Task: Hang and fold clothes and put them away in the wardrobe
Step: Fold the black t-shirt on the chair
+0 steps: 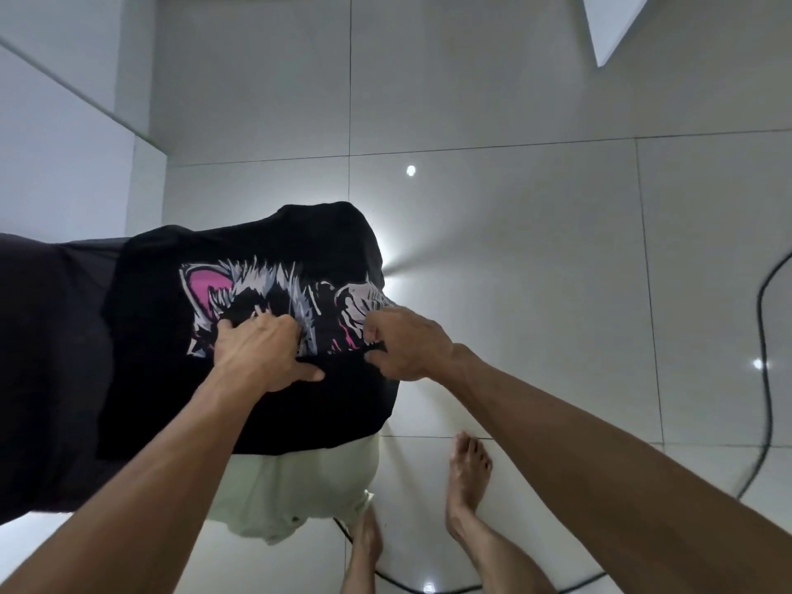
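T-shirt (257, 293) over pale garment (295, 486), feet (467, 478) right, cable (767, 336) far right

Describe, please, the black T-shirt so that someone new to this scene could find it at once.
Start from the pale tiled floor and follow both forearms up to the dark cloth they reach. The black T-shirt is gripped by the left hand and right hand. Unlike the plain dark garment beside it and the white garment below, it bears a pink-eared animal print.

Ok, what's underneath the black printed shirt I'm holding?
A pale garment shows below the black printed shirt, over the tiled floor. The shirt covers its upper part, so what it rests on can't be seen.
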Action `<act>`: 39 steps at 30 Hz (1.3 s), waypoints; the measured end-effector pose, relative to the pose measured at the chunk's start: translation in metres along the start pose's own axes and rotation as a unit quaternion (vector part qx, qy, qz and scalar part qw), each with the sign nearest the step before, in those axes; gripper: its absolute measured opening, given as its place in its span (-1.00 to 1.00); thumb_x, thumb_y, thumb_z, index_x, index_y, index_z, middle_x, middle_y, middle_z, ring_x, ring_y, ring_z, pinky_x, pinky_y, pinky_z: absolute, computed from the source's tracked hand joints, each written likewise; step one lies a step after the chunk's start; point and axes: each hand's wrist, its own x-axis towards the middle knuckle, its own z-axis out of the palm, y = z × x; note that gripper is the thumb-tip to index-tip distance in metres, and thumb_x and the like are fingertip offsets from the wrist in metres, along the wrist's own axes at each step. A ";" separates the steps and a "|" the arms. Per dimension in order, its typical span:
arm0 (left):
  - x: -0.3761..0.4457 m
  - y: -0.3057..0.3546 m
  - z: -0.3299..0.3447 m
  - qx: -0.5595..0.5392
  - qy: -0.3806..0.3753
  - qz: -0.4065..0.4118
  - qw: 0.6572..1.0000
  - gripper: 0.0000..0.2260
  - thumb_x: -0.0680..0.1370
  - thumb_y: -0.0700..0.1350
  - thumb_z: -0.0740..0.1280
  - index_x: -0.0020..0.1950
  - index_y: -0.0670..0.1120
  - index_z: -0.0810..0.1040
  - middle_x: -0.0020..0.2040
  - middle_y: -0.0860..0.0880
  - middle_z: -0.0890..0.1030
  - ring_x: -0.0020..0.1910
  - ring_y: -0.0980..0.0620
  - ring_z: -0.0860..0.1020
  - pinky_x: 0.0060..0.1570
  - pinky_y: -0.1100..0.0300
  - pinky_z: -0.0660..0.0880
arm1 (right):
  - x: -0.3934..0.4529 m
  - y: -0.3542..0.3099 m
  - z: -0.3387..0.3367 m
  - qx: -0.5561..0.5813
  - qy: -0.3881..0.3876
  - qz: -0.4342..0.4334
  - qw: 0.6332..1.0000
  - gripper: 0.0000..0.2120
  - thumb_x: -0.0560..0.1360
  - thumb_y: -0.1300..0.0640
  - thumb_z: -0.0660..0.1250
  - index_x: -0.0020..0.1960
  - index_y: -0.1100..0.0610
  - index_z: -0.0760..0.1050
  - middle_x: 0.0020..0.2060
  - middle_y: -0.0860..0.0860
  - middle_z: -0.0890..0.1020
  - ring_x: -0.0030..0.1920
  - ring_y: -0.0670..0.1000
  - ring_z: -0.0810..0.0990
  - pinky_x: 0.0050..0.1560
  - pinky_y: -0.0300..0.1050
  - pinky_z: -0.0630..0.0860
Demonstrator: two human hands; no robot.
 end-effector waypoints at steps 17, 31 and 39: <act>0.032 -0.028 0.023 -0.084 0.324 0.070 0.940 -0.55 0.53 0.34 0.22 0.11 -0.03 0.42 0.01 -0.01 0.49 -0.02 -0.03 0.48 -0.01 0.00 0.47 | 0.050 -0.054 -0.018 0.043 0.133 0.104 0.985 -0.72 0.47 0.00 0.27 0.11 -0.05 0.25 0.07 -0.05 0.37 0.03 0.00 0.40 0.00 0.06 0.55; 0.181 -0.047 -0.085 -0.167 0.003 0.174 0.971 -0.44 0.54 0.40 0.11 0.30 0.04 0.49 0.24 -0.02 0.55 0.35 -0.07 0.39 0.41 -0.18 0.16 | 0.163 -0.025 -0.122 0.205 -0.018 0.135 0.969 -0.68 0.51 0.22 0.37 0.27 0.12 0.53 0.17 0.11 0.59 0.14 0.07 0.58 0.06 -0.14 0.56; 0.158 -0.063 -0.113 -0.286 0.122 0.273 0.910 -0.68 0.48 0.17 0.44 -0.24 -0.01 0.44 -0.28 0.03 0.51 -0.29 0.05 0.47 -0.32 0.15 0.34 | 0.137 -0.023 -0.145 0.089 -0.013 0.076 0.993 -0.86 0.48 0.05 0.49 -0.04 0.05 0.56 -0.13 -0.06 0.64 -0.08 -0.05 0.62 -0.10 -0.16 0.55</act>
